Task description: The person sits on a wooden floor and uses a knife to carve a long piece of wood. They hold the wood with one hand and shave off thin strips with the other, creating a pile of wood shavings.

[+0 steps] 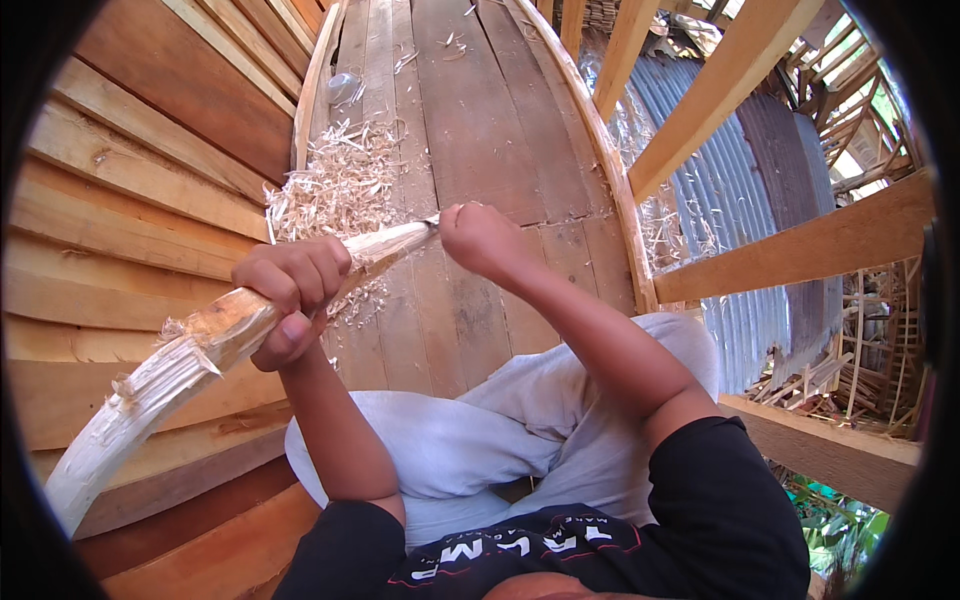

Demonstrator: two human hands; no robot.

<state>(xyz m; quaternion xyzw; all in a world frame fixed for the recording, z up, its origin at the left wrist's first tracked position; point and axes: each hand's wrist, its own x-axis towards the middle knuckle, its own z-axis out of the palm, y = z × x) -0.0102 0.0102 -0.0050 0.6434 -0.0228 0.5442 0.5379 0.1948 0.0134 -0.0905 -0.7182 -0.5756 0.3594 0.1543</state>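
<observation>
A long pale piece of wood (140, 400), its bark stripped and its surface roughly whittled, runs up from the lower left to a narrower tip in the middle. My left hand (290, 295) is wrapped round it partway along, thumb underneath. At the tip, my right hand (482, 240) is closed in a fist around a knife. Only a sliver of the knife's dark blade (432, 222) shows, against the wood's end; its handle is hidden in my fingers. Loose splinters stand up from the wood below my left hand.
Curled wood shavings (340, 185) are heaped on the plank floor (470, 120) beyond my left hand. A clear round container (343, 88) lies farther off. A plank wall (130, 190) rises close on the left; wooden rails (800, 235) and corrugated metal sheets (715, 170) are on the right.
</observation>
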